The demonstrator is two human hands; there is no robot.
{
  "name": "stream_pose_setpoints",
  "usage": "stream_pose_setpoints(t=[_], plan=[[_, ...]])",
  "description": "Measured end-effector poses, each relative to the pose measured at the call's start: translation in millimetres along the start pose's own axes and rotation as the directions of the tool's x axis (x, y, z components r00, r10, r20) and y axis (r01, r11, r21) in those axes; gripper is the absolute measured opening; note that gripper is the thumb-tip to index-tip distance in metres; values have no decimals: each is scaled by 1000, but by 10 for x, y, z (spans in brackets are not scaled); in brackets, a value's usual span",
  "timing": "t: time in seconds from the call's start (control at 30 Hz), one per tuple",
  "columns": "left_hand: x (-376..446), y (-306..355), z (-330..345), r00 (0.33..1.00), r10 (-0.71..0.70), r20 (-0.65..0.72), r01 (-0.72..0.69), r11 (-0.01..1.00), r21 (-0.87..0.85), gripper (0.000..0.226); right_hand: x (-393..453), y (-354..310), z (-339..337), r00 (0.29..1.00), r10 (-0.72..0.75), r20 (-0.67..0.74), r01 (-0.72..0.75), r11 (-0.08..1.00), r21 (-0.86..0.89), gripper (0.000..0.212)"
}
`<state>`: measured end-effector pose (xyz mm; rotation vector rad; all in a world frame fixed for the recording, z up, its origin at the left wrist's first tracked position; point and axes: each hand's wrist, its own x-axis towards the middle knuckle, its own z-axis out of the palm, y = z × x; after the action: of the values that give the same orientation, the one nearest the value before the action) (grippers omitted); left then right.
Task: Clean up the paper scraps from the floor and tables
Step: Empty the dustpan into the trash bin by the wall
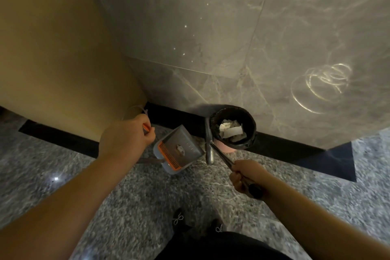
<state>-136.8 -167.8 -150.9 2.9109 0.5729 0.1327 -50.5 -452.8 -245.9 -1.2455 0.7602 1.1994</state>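
Paper scraps (231, 131) lie piled inside the small round waste bin (233, 126), which has a dark liner and a pink base and stands on the floor against the black skirting of the grey marble wall (232, 27); this heap suggests that much of the collecting is already done. One small pale scrap (180, 149) sits in the tray of the dustpan (179, 152), so at least this piece is not yet tipped in. The dustpan, grey with an orange comb along its near edge, stands just to the left of the bin, its mouth turned toward the wall. The left hand (128, 133) holds the orange-tipped top of the dustpan's handle, fingers curled round it. The right hand (245, 175) grips a thin metal stick with a dark end, probably the broom handle (223, 157), which runs up toward the bin's base; its fingers are wrapped closed round the shaft. A second metal-looking piece rests upright just left of the bin; what it is I cannot tell. The speckled floor (126, 207) near the feet shows no scraps, though only a small patch is visible and no tables appear, so whether they are cleaned cannot be judged.
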Motion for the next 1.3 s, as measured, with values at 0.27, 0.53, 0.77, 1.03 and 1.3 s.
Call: stream_pose_setpoints(t=[0.27, 0.53, 0.77, 1.03, 1.3], plan=[[-90, -86, 12, 998, 39, 47, -35, 997, -65, 13, -216, 287, -5, 999, 31, 44, -32, 999, 7, 6], [-213, -389, 45, 960, 269, 81, -258, 958, -128, 15, -411, 1068, 312, 999, -9, -37, 16, 984, 178, 11], [-511, -525, 29, 867, 492, 79, -461, 853, -245, 19, -585, 1945, 561, 993, -39, -111, 72, 949, 308, 20], [-968, -51, 85, 738, 672, 61, -657, 737, -158, 23, -951, 2839, 403, 974, -88, -210, 189, 827, 529, 33], [-1667, 935, 118, 571, 807, 150, -789, 590, -170, 22, -1282, 3724, -147, 935, -68, -347, 289, 714, 638, 20]])
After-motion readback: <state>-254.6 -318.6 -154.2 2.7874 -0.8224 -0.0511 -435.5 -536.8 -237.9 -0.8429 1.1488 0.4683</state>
